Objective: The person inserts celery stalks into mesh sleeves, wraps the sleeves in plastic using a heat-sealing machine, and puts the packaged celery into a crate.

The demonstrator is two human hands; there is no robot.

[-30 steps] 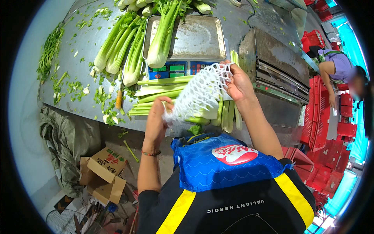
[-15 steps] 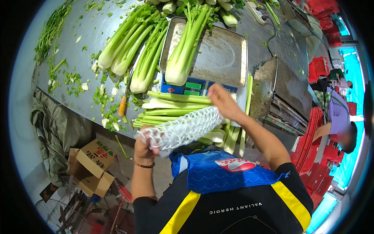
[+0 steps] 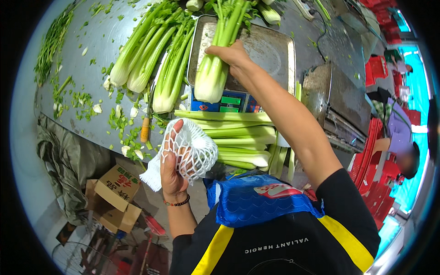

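Note:
A white foam net sleeve (image 3: 200, 149) is bunched over my left hand (image 3: 172, 178), whose fingers reach up inside it and hold it in front of the table edge. My right hand (image 3: 233, 55) is wrapped round the upper stalks of a celery bunch (image 3: 211, 81), which lies on the metal pan of a weighing scale (image 3: 269, 59). Its pale base overhangs the blue scale panel. Between my arms, loose celery stalks (image 3: 243, 137) lie sideways along the near edge. More celery bunches (image 3: 142, 59) rest left of the scale.
A knife with a wooden handle (image 3: 145, 130) lies among celery scraps on the metal table (image 3: 98, 43). An open cardboard box (image 3: 117, 185) stands on the floor at left. Right of the scale is a metal box (image 3: 316, 91). Red crates (image 3: 369, 160) and another person (image 3: 398, 121) are farther right.
My right hand has left the foam net and moved up and forward onto the celery on the scale. The net now hangs gathered on my left hand instead of stretched between both hands.

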